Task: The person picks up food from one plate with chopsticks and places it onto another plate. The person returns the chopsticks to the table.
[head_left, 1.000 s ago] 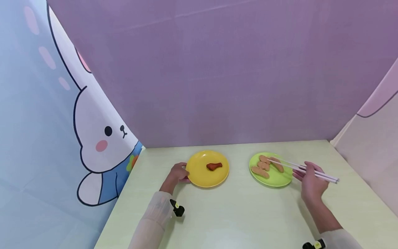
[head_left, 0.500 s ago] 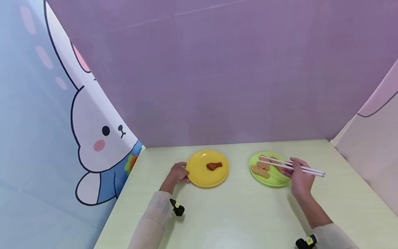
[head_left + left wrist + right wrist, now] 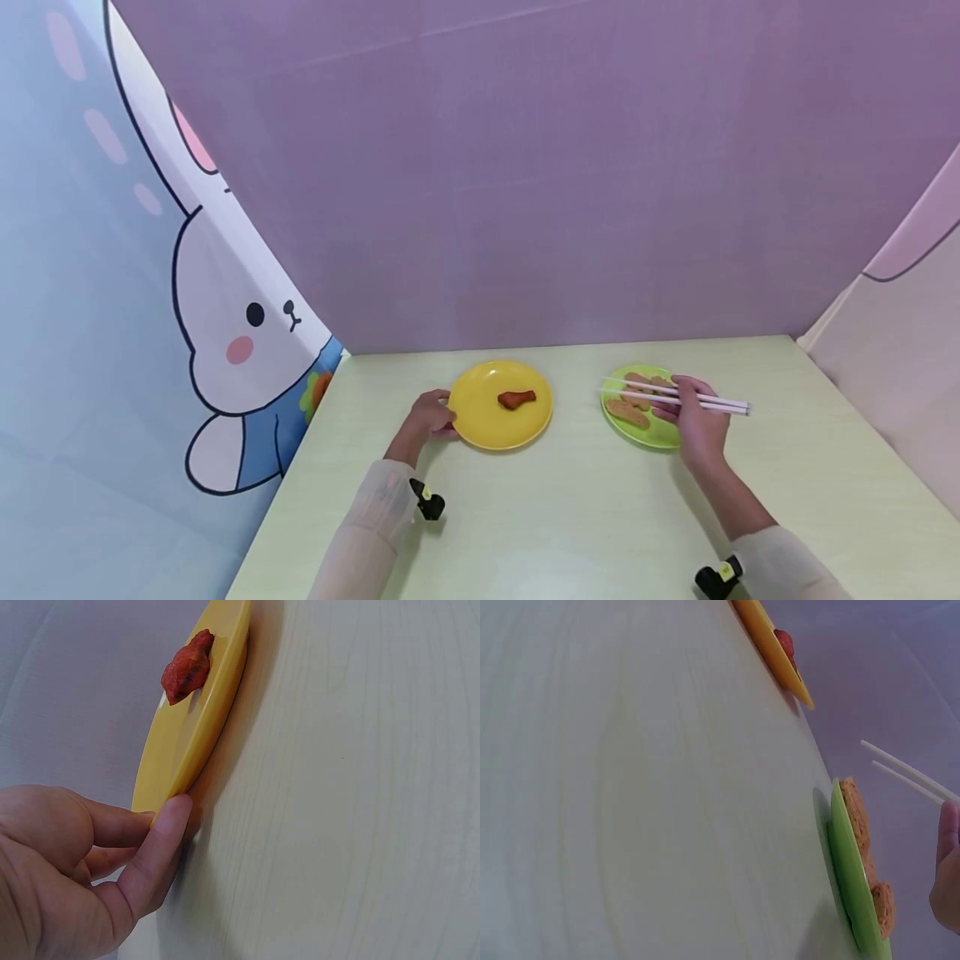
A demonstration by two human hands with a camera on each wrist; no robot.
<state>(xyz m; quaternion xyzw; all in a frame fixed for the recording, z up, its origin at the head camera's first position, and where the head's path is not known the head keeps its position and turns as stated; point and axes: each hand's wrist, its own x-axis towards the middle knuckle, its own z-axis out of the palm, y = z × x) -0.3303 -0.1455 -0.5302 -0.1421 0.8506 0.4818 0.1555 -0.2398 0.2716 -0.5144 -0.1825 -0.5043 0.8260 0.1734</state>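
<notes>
My left hand [image 3: 432, 415] pinches the left rim of a yellow plate [image 3: 480, 427], thumb and fingers on its edge in the left wrist view. On that plate lies a small reddish-brown drumstick [image 3: 517, 400]. In my right hand [image 3: 702, 423] is a pair of white chopsticks [image 3: 723, 405], held above a green plate [image 3: 649, 437]. Several tan, nugget-like food pieces [image 3: 628, 412] lie on the green plate, some partly behind the chopsticks and hand. Nothing sits between the chopstick tips [image 3: 868, 750], which are apart and stand off the food in the right wrist view.
Both plates stand on a pale wooden table [image 3: 555, 517] near its back edge, with a gap between them. A purple cloth wall [image 3: 525, 183] rises behind. At the left hangs a blue sheet with a cartoon rabbit [image 3: 232, 333], and a pale sheet [image 3: 907, 358] closes the right side.
My right hand has moved left with the chopsticks, whose tips have passed from over the food to the green plate's left rim. The left hand and yellow plate have stayed put.
</notes>
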